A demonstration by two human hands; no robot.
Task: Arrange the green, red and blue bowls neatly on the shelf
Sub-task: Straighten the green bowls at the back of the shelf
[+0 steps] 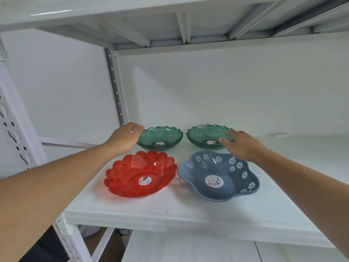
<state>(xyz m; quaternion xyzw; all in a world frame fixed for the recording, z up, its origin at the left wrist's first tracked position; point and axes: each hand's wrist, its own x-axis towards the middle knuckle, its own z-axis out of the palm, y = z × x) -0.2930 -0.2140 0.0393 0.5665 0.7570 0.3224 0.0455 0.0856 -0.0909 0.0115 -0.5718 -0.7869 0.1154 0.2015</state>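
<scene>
Two translucent green bowls with wavy rims stand side by side at the back of the white shelf (170, 210): the left green bowl (160, 137) and the right green bowl (205, 136). In front of them sit a red scalloped bowl (139, 174) on the left and a blue bowl with white flowers (219, 176) on the right. My left hand (125, 138) is at the left rim of the left green bowl, fingers spread. My right hand (242, 144) hovers over the right rim of the right green bowl, fingers apart. Neither hand grips a bowl.
A perforated metal upright (114, 86) stands behind the left green bowl, and a white wall backs the shelf. Another shelf board (170, 19) runs overhead. A small white object (280, 134) lies at the back right. A lower shelf (188, 248) shows beneath.
</scene>
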